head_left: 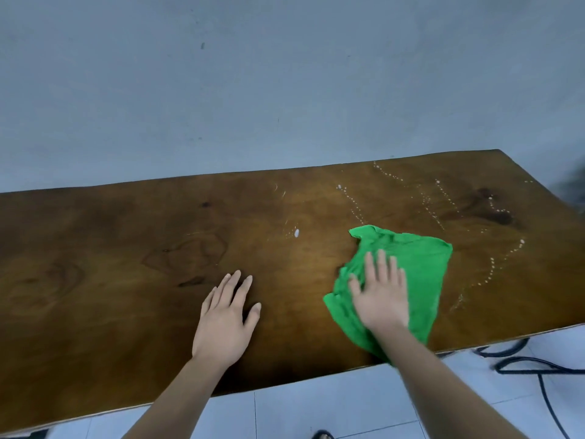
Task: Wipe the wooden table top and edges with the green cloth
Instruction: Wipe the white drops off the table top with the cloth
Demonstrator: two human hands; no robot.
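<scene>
Flat right hand [381, 299] presses a green cloth [421, 274] onto a wooden worktop [126, 248].
The cloth lies crumpled on the worktop's right half, its near corner reaching the front edge. The left hand [226, 318] rests palm down, fingers straight, on bare wood just left of it, grasping nothing. Trails of white specks [490, 270] dot the surface toward the right end.

No readable text, labels or numbers anywhere
</scene>
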